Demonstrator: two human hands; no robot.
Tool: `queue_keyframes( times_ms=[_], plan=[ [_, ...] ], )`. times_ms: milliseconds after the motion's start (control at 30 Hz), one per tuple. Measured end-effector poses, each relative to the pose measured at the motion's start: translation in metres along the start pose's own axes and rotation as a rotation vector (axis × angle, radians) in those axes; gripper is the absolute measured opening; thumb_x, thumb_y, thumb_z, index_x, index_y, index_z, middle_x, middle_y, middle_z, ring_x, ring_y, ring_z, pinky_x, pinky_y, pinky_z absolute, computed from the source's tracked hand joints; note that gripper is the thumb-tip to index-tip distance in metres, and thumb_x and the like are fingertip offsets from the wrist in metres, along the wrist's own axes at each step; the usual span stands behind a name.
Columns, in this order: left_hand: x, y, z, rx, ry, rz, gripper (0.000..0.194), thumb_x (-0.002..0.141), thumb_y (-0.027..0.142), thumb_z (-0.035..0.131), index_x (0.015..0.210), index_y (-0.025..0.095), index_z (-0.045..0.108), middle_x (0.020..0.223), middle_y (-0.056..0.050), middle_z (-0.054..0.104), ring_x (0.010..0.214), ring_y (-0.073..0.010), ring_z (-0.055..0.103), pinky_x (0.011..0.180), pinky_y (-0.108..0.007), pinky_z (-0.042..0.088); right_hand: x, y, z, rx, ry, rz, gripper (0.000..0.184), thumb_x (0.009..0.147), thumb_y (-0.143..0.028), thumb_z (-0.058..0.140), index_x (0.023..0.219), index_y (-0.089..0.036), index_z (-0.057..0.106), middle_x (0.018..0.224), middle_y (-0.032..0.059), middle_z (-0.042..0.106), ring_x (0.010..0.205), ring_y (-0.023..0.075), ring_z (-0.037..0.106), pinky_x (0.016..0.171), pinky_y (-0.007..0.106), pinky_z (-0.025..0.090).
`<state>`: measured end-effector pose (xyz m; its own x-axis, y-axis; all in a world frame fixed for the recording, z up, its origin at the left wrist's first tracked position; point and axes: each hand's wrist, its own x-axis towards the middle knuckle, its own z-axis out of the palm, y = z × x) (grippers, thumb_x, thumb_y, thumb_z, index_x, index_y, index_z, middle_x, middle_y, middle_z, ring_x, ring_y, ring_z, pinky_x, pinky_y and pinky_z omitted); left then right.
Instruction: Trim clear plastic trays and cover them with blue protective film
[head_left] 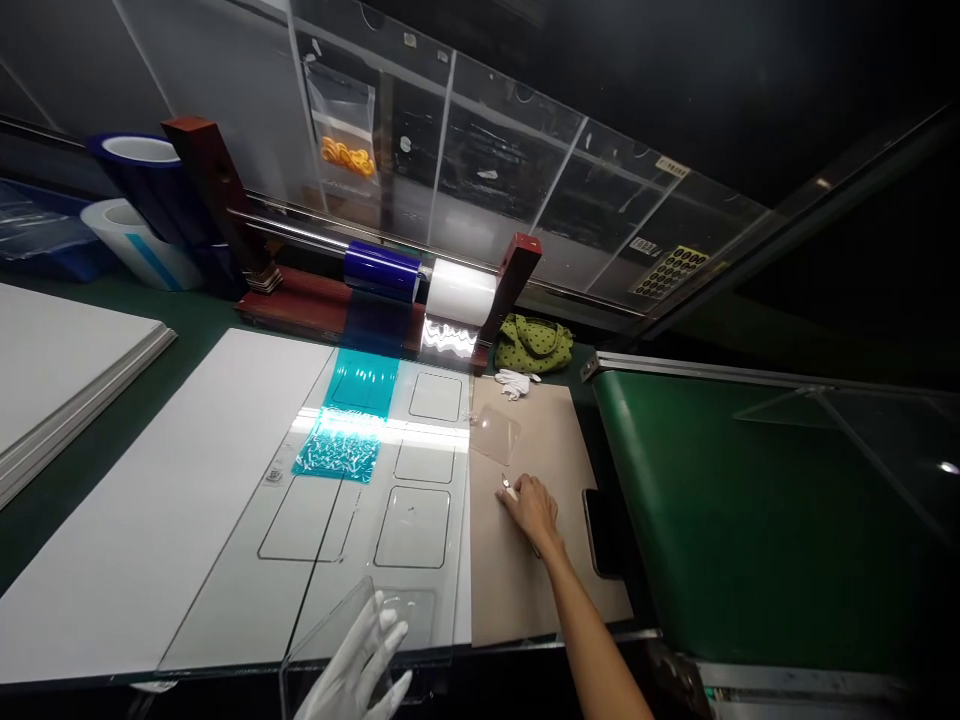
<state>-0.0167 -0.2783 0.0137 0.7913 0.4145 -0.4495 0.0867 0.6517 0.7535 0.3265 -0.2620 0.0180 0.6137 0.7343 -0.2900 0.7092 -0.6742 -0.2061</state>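
Observation:
My left hand (360,660), in a white glove, is at the bottom edge with a clear plastic panel (330,625) in its grip. The fingers show partly through the panel. My bare right hand (534,510) rests over the brown board (517,600), closed around a small craft knife (510,487) whose pointed tip faces up and left. Just beyond it on the board lies a thin clear square piece (496,435). Left of the board is a clear sheet (360,620) with several dark rounded-square outlines. Teal film (341,440) from a blue roll (382,270) covers part of it.
A white film roll (461,290) shares the rod of a red wooden stand (300,300). A green dotted pouch (532,345) and a white crumpled glove (516,384) sit behind the board. A phone (602,533) lies at its right, beside a green conveyor belt (720,520).

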Motion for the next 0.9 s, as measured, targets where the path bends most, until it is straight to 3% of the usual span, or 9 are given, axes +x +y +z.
queue_keyframes(
  times_ms=[100, 200, 300, 400, 500, 600, 667, 800, 900],
  plan=[
    [-0.007, 0.015, 0.016, 0.129, -0.058, 0.218, 0.109, 0.065, 0.076, 0.048, 0.14, 0.036, -0.02, 0.156, 0.0, 0.005, 0.139, -0.0335, 0.01, 0.106, -0.057, 0.03, -0.026, -0.004, 0.012, 0.076, 0.023, -0.039, 0.025, 0.093, -0.031, 0.036, 0.085, -0.016, 0.054, 0.093, 0.013, 0.059, 0.086, 0.0234, 0.056, 0.072, 0.032, 0.04],
    [-0.019, 0.044, 0.039, 0.433, 0.009, 0.305, 0.103, 0.071, 0.071, 0.049, 0.143, 0.036, -0.016, 0.155, -0.006, 0.009, 0.139, -0.0351, 0.018, 0.106, -0.056, 0.032, -0.055, -0.008, 0.007, 0.204, 0.007, -0.105, 0.034, 0.097, -0.03, 0.021, 0.086, -0.018, 0.05, 0.079, 0.0057, 0.058, 0.07, 0.0172, 0.054, 0.064, 0.027, 0.039],
    [-0.037, 0.072, 0.066, 0.648, 0.087, 0.295, 0.107, 0.066, 0.064, 0.061, 0.146, 0.031, -0.003, 0.152, -0.011, 0.016, 0.138, -0.0389, 0.018, 0.11, -0.059, 0.023, -0.111, -0.012, -0.02, 0.442, -0.045, -0.197, 0.041, 0.099, -0.038, 0.013, 0.095, -0.018, 0.049, 0.066, -0.0023, 0.05, 0.059, 0.0125, 0.049, 0.058, 0.023, 0.038],
    [-0.056, 0.089, 0.095, 1.024, 0.14, 0.315, 0.112, 0.061, 0.053, 0.069, 0.145, 0.028, -0.001, 0.15, -0.014, 0.012, 0.136, -0.042, 0.016, 0.108, -0.062, 0.023, -0.189, -0.011, -0.06, 0.844, -0.225, -0.355, 0.039, 0.097, -0.046, 0.027, 0.089, -0.018, 0.053, 0.067, -0.0024, 0.047, 0.061, 0.0104, 0.047, 0.058, 0.022, 0.038],
    [-0.074, 0.095, 0.124, 1.267, 0.073, 0.399, 0.117, 0.057, 0.046, 0.073, 0.143, 0.031, -0.004, 0.146, -0.014, 0.016, 0.133, -0.0412, 0.022, 0.106, -0.059, 0.03, -0.261, -0.006, -0.091, 0.951, -0.385, -0.464, 0.038, 0.097, -0.044, 0.03, 0.084, -0.018, 0.055, 0.067, -0.0016, 0.049, 0.057, 0.009, 0.046, 0.055, 0.02, 0.038],
    [-0.092, 0.094, 0.153, 1.32, -0.026, 0.456, 0.115, 0.055, 0.045, 0.074, 0.142, 0.032, 0.0, 0.141, -0.011, 0.024, 0.128, -0.0372, 0.032, 0.104, -0.052, 0.038, -0.306, 0.004, -0.1, 0.918, -0.332, -0.498, 0.037, 0.095, -0.046, 0.032, 0.09, -0.02, 0.058, 0.07, -0.0003, 0.051, 0.063, 0.0106, 0.048, 0.062, 0.023, 0.041],
    [-0.104, 0.088, 0.17, 1.328, -0.033, 0.464, 0.113, 0.056, 0.051, 0.074, 0.142, 0.033, 0.001, 0.139, -0.01, 0.026, 0.126, -0.0349, 0.035, 0.102, -0.048, 0.041, -0.324, 0.012, -0.097, 0.895, -0.315, -0.459, 0.039, 0.083, -0.059, 0.05, 0.089, -0.021, 0.058, 0.069, -0.0014, 0.05, 0.064, 0.0119, 0.046, 0.062, 0.023, 0.042],
    [-0.127, 0.069, 0.192, 1.325, -0.014, 0.438, 0.115, 0.052, 0.053, 0.076, 0.142, 0.033, 0.007, 0.139, -0.01, 0.026, 0.124, -0.0348, 0.037, 0.099, -0.045, 0.045, -0.352, 0.027, -0.084, 0.895, -0.346, -0.326, 0.072, 0.026, -0.067, 0.081, 0.075, -0.022, 0.052, 0.072, -0.0035, 0.048, 0.065, 0.0121, 0.044, 0.056, 0.022, 0.045],
    [-0.14, 0.054, 0.2, 1.295, -0.006, 0.404, 0.117, 0.05, 0.048, 0.078, 0.143, 0.031, 0.009, 0.14, -0.011, 0.023, 0.125, -0.0355, 0.037, 0.099, -0.045, 0.045, -0.372, 0.036, -0.076, 0.924, -0.352, -0.283, 0.081, 0.02, -0.064, 0.082, 0.084, -0.023, 0.054, 0.083, -0.0017, 0.049, 0.073, 0.0145, 0.048, 0.066, 0.026, 0.051]
  ],
)
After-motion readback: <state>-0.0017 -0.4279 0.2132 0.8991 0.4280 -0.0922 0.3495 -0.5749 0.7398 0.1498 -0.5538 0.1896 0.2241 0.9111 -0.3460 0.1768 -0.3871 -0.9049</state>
